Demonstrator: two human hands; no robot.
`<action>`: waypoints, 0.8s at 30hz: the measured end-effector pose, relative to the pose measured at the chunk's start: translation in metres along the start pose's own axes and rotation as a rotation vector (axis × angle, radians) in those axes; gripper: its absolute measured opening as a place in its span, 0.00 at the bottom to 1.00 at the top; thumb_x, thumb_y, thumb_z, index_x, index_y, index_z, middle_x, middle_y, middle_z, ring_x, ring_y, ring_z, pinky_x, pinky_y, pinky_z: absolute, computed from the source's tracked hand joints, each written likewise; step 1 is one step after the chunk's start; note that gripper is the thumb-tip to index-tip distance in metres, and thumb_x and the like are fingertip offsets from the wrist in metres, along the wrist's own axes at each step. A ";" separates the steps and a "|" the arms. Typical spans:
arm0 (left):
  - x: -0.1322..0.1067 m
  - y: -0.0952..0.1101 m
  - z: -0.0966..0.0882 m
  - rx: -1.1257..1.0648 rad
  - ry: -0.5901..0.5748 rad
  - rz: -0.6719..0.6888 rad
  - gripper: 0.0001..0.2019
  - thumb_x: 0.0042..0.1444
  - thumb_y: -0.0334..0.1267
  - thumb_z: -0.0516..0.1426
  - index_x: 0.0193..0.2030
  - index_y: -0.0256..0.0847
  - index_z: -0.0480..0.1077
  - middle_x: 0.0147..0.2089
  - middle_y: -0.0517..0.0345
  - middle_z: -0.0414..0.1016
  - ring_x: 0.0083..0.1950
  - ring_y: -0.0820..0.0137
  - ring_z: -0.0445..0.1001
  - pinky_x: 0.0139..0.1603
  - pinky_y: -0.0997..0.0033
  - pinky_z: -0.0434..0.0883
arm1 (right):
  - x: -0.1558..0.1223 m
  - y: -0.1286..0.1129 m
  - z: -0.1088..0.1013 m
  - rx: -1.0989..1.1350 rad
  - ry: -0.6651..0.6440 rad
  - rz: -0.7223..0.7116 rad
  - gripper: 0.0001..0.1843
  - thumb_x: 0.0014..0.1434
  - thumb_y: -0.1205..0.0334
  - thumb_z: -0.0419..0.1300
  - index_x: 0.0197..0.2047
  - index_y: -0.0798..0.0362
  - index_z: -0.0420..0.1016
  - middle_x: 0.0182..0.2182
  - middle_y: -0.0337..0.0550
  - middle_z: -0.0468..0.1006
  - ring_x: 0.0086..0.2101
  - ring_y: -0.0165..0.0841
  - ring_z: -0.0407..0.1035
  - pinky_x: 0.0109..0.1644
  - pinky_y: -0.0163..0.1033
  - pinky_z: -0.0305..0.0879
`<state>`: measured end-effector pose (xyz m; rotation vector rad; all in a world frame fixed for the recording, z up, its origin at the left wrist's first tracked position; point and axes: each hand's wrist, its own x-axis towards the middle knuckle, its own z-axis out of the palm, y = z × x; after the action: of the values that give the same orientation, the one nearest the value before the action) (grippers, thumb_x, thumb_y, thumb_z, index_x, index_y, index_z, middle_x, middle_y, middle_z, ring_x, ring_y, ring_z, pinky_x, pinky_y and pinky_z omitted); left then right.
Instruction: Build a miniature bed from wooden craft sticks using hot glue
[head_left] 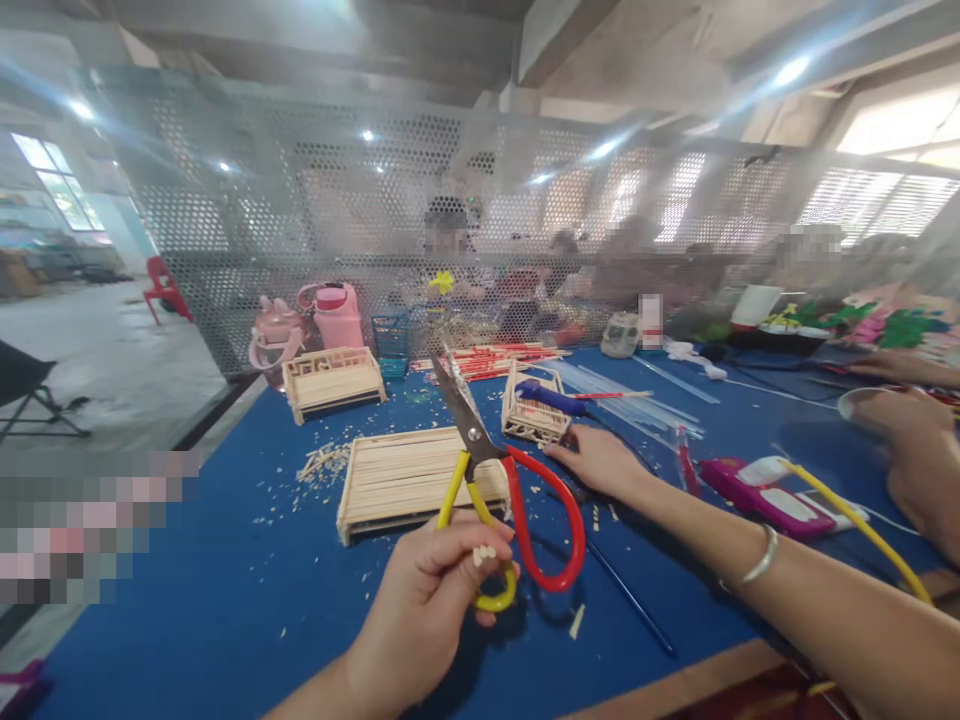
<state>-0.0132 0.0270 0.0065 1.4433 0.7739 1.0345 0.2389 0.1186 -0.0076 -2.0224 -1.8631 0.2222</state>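
Note:
My left hand (424, 610) is closed around the yellow loop of a pair of scissors (499, 480) with one yellow and one red handle. The blades point up and away over a flat panel of wooden sticks (397, 480) on the blue tabletop (225, 590). My right hand (596, 460), a silver bangle on its wrist, reaches across with fingers stretched out. Its fingertips are at the near edge of a small stick crate (529, 415). A blue-handled tool (551, 397) lies across that crate.
A stick bench (334, 380), a pink bottle (337, 315), a pink bag (276, 335) and a blue mesh basket (391, 345) stand at the back by the perforated partition (300, 200). Clear rods (645, 400), a magenta case (765, 495) and a yellow tube (855, 520) lie right. Another person's hand (919, 460) works at the far right.

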 end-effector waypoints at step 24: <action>0.004 0.002 -0.004 0.026 -0.008 0.021 0.14 0.53 0.48 0.59 0.30 0.38 0.75 0.33 0.55 0.71 0.24 0.78 0.67 0.19 0.81 0.69 | -0.049 -0.050 -0.031 0.930 -0.512 -0.298 0.20 0.49 0.61 0.64 0.46 0.54 0.70 0.40 0.44 0.77 0.38 0.33 0.74 0.39 0.36 0.71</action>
<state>-0.0156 0.0314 0.0094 1.4795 0.7708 1.0375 0.1992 0.0671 0.0328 -1.0876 -1.7730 1.3295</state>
